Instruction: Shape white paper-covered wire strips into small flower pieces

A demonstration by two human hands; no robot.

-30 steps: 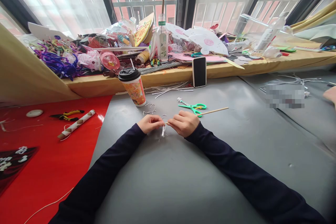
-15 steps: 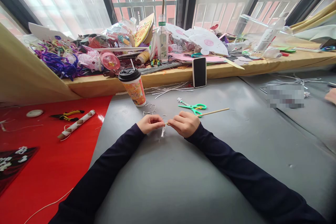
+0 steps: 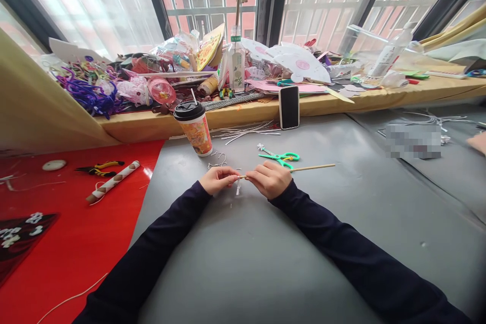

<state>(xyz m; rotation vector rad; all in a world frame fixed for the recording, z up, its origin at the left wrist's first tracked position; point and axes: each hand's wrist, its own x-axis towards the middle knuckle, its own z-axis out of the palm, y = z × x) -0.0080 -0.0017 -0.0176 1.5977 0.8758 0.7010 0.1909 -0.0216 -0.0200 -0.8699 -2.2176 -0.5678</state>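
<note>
A thin wooden stick (image 3: 314, 167) runs through my right hand (image 3: 271, 180), which is closed around it; the long end sticks out to the right. My left hand (image 3: 217, 180) pinches at the stick's left tip, where a short white strip (image 3: 238, 190) hangs down. Whether the left fingers grip the stick or just the strip is hard to make out. Just behind my right hand lie green-handled scissors (image 3: 285, 157), with a small white flower piece (image 3: 260, 147) beside their tips. Behind my left hand are curled cord scraps (image 3: 217, 161).
A paper cup (image 3: 197, 134) with a black lid stands behind my left hand. A phone (image 3: 289, 107) leans against the cluttered ledge (image 3: 243, 120). Pliers (image 3: 100, 168) and a white-wrapped tube (image 3: 114, 183) lie on the red surface. Another person's hand (image 3: 479, 143) shows at far right.
The view has shifted slightly. My hands keep nearly the same pose, with the gap between their fingertips a little wider and more of the stick's tip showing.
</note>
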